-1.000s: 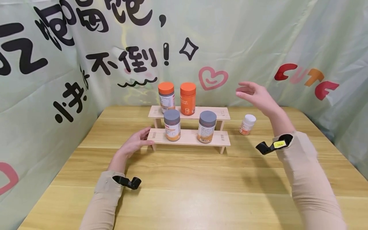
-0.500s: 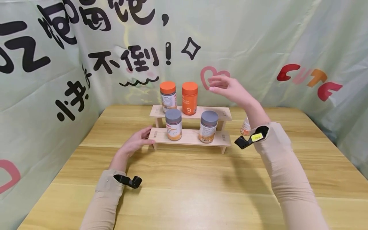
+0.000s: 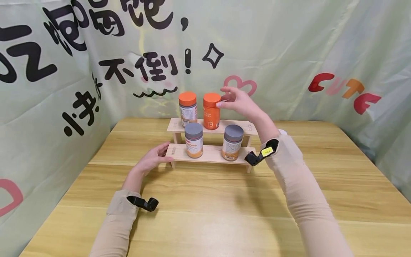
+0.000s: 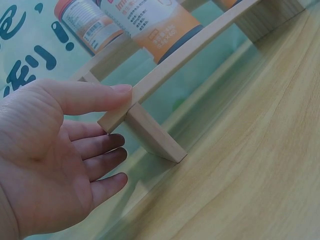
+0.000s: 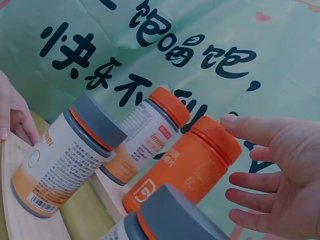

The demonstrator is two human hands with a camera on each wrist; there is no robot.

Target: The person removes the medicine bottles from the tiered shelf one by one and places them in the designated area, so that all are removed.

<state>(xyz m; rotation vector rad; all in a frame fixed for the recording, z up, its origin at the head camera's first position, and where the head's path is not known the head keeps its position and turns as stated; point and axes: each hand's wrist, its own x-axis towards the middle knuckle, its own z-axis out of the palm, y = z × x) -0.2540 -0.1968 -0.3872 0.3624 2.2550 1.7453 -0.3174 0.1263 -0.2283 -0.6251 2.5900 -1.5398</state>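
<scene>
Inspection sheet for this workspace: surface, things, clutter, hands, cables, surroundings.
Surface: wood-grain table.
Job's things: all-orange bottle and orange-lidded bottle upright on upper shelf; left grey-lidded bottle and right grey-lidded bottle upright on lower shelf.
Clutter: white object, mostly hidden behind right sleeve.
Hands: left hand pinches lower shelf's left end; right hand at all-orange bottle's lid, contact unclear.
Cables: nothing seen.
Surroundings: printed cloth backdrop.

Beyond the back and left edges of the light-brown wood-grained desk (image 3: 205, 221), a pale green fabric backdrop (image 3: 273, 43) is hung, printed with black Chinese lettering (image 3: 111, 62), a pink heart (image 3: 241, 84), a hollow black four-pointed star (image 3: 213, 56) and, nearer the back right corner, multicoloured letters (image 3: 353, 87) reading CUTE
</scene>
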